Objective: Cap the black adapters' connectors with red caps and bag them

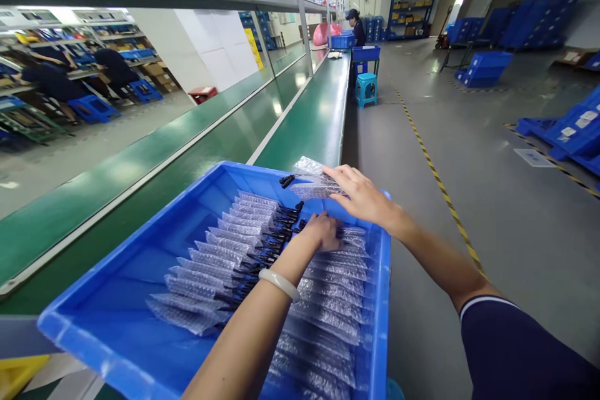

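A blue plastic tray (pixel 140 350) lies in front of me on the green conveyor bench. It holds two overlapping rows of bubble-wrap sleeves (pixel 220 256), each with a black part sticking out at one end. My left hand (pixel 321 231), with a pale bangle on the wrist, rests closed on the sleeves of the right row. My right hand (pixel 359 194) lies flat with fingers stretched over a few bubble-wrapped pieces (pixel 309 178) at the tray's far edge.
The green conveyor belt (pixel 309 119) runs away from me under a metal shelf rail. A person (pixel 356 25) stands at its far end beside a teal stool (pixel 366 87). Blue crates (pixel 567 131) sit on the grey floor at right. Other people work at left.
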Demonstrator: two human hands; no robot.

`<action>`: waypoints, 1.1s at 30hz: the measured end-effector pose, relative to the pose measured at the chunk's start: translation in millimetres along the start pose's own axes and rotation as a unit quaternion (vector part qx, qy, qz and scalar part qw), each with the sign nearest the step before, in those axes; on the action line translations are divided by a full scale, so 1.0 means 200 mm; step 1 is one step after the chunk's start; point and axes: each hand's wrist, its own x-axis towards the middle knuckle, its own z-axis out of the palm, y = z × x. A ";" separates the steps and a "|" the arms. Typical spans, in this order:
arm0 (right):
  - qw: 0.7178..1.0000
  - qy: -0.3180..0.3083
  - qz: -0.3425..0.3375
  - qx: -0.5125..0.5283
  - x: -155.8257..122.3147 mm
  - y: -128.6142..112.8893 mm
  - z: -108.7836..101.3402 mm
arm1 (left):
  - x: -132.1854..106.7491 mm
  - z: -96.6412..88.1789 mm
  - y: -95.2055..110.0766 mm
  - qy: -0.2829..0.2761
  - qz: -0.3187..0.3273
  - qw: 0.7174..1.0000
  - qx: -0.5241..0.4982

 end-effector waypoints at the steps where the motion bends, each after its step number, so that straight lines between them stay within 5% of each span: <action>1: 1.000 -0.007 0.000 0.001 0.00 0.00 0.00 | 0.00 0.00 -0.01 -0.005 -0.002 1.000 -0.007; 8: 1.000 -0.025 0.000 -0.010 -0.01 0.01 0.01 | -0.11 -0.05 -0.01 0.058 -0.032 0.997 -0.037; 12: 1.000 -0.018 0.002 -0.015 -0.01 0.01 0.01 | -0.23 -0.19 -0.06 0.204 -0.102 0.973 -0.034; 16: 0.999 -0.012 -0.017 0.026 -0.01 0.00 0.01 | -0.28 -0.24 -0.13 0.354 -0.046 0.933 -0.052; 24: 0.995 -0.034 0.000 0.095 0.00 0.02 0.00 | -0.30 -0.25 -0.22 0.321 0.033 0.944 -0.071; 33: 0.976 0.165 0.114 0.080 0.00 0.04 -0.02 | -0.22 -0.19 -0.17 0.226 0.060 0.964 0.126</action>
